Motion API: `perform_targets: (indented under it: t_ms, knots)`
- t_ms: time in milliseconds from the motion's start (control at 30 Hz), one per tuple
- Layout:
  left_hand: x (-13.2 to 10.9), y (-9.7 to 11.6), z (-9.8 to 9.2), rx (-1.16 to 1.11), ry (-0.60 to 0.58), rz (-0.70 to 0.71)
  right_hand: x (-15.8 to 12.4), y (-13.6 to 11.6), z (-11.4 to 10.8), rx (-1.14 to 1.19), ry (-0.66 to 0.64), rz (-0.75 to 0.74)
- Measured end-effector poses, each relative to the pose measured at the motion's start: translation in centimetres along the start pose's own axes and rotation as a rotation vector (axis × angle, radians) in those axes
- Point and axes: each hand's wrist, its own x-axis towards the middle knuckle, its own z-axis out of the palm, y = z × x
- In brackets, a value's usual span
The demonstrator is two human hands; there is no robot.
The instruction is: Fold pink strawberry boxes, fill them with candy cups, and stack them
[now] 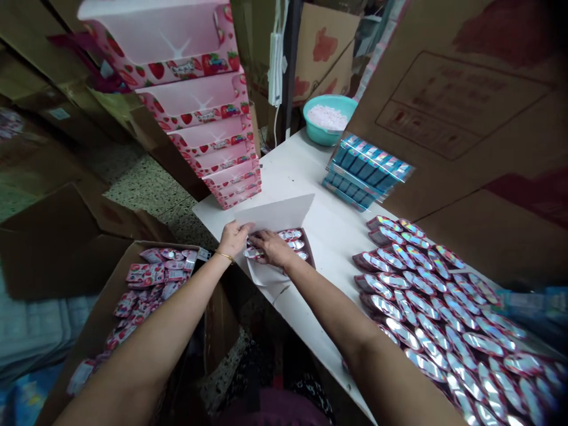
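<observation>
On the white table sits a small open carton (309,248) with its white lid flap (284,214) raised at the back. Rows of shiny oval-ended packets (293,235) stand inside it. My left hand (233,239), with a gold bracelet on its wrist, is closed on the carton's left edge, thumb by the flap. My right hand (275,249) reaches into the carton, fingers spread and resting on the packets; what lies beneath them is hidden.
Nested pink strawberry-print boxes (222,142) tower at the back left. A teal bowl (323,135) of white pieces and blue packs (368,171) stand farther back. Several shiny packets (426,302) cover the table's right. A carton (142,245) of pink packets is at left.
</observation>
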Motion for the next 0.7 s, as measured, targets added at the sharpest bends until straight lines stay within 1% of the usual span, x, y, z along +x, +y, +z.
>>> perform_targets:
  t_ms: [167,233,267,300,333,400,433,467,500,533,567,600,633,667,700]
  knots:
    - [0.3,0.1,0.6,-0.010,0.040,0.003,-0.4,0.2,1.4,-0.039,0.050,0.029]
    - [0.8,0.0,0.5,-0.009,0.033,0.005,-2.2,0.4,1.1,-0.044,0.103,0.089]
    - [1.0,-0.3,0.3,-0.003,0.032,-0.001,-4.0,0.5,0.7,-0.044,0.152,0.137]
    - [1.2,-0.6,0.1,0.006,0.031,-0.011,-6.5,0.8,0.1,-0.048,0.211,0.198]
    - [1.2,-1.1,-0.1,0.018,0.035,-0.022,-9.7,1.1,-0.6,-0.059,0.274,0.271]
    - [0.3,-2.2,-0.4,0.055,0.098,-0.045,-17.5,1.2,-2.2,-0.117,0.381,0.476]
    - [-0.5,-2.8,-0.4,0.086,0.149,-0.040,-21.6,0.9,-2.9,-0.164,0.403,0.595]
    - [-1.7,-3.4,-0.2,0.127,0.213,-0.029,-25.5,0.4,-3.4,-0.217,0.375,0.688]
    - [-3.2,-3.7,0.2,0.180,0.234,0.022,-28.9,-0.4,-3.6,-0.268,0.311,0.758]
    - [-4.9,-3.9,0.8,0.225,0.176,0.117,-31.7,-1.2,-3.5,-0.311,0.226,0.796]
    - [-6.8,-3.9,1.7,0.238,0.005,0.230,-33.6,-2.0,-3.1,-0.343,0.129,0.804]
    - [-8.7,-3.6,2.8,0.221,-0.185,0.331,-34.9,-2.6,-2.5,-0.367,0.037,0.796]
    - [-10.5,-3.1,4.2,0.202,-0.367,0.414,-35.5,-3.1,-1.7,-0.384,-0.037,0.781]
    - [-12.2,-2.5,5.9,0.190,-0.514,0.471,-35.7,-3.4,-0.9,-0.400,-0.087,0.779]
    - [-13.6,-1.8,7.7,0.184,-0.614,0.499,-35.6,-3.5,-0.2,-0.415,-0.114,0.794]
